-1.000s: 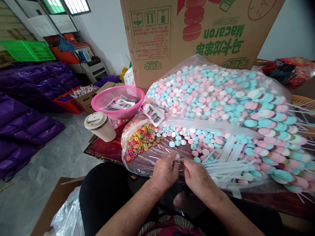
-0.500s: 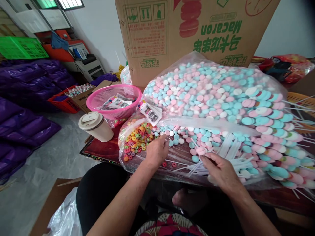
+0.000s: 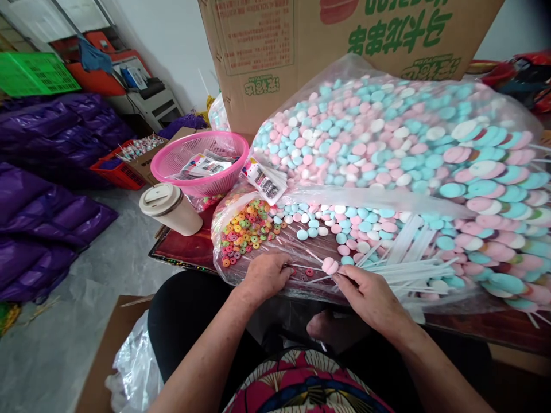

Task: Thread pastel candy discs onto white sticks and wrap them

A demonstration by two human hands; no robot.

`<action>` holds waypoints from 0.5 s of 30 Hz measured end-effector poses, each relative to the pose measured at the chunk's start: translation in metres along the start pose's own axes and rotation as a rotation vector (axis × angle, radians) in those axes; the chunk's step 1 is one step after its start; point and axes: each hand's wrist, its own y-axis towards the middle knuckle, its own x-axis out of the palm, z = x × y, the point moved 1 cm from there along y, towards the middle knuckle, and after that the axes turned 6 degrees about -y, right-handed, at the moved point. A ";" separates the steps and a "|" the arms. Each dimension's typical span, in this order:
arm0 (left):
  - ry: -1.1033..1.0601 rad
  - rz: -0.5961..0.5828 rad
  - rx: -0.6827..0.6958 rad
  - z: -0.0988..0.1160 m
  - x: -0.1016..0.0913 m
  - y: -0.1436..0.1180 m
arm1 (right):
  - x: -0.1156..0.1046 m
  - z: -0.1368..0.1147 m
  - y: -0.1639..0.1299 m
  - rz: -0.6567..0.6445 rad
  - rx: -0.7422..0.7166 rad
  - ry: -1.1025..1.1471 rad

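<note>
I observe the left hand, drawn back toward the near edge of the surface, now grips a white stick; the right hand pinches a pink disc at the stick's right end, so I judge threading under way

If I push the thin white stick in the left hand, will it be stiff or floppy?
The thin white stick is probably fairly stiff, as it looks straight between the left hand and the pink piece. Being so slender, it is likely light, and might bend under a hard push.
</note>
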 end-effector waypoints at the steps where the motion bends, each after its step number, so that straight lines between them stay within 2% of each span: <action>1: 0.025 0.002 0.021 0.002 0.005 -0.002 | 0.001 -0.002 0.000 -0.004 0.000 -0.006; 4: 0.012 -0.026 0.132 0.007 0.015 -0.005 | 0.001 -0.004 -0.002 -0.009 0.010 -0.007; 7: -0.042 -0.001 0.178 0.008 0.009 0.003 | 0.001 -0.001 -0.004 -0.018 0.025 0.006; 11: 0.145 0.235 -0.091 0.001 -0.015 0.029 | 0.007 -0.002 -0.003 -0.029 0.021 0.030; 13: 0.231 0.261 -0.182 -0.001 -0.020 0.044 | 0.010 -0.004 -0.002 -0.028 -0.001 0.043; 15: 0.258 0.258 -0.208 -0.001 -0.019 0.055 | 0.012 -0.005 -0.002 -0.021 -0.015 0.053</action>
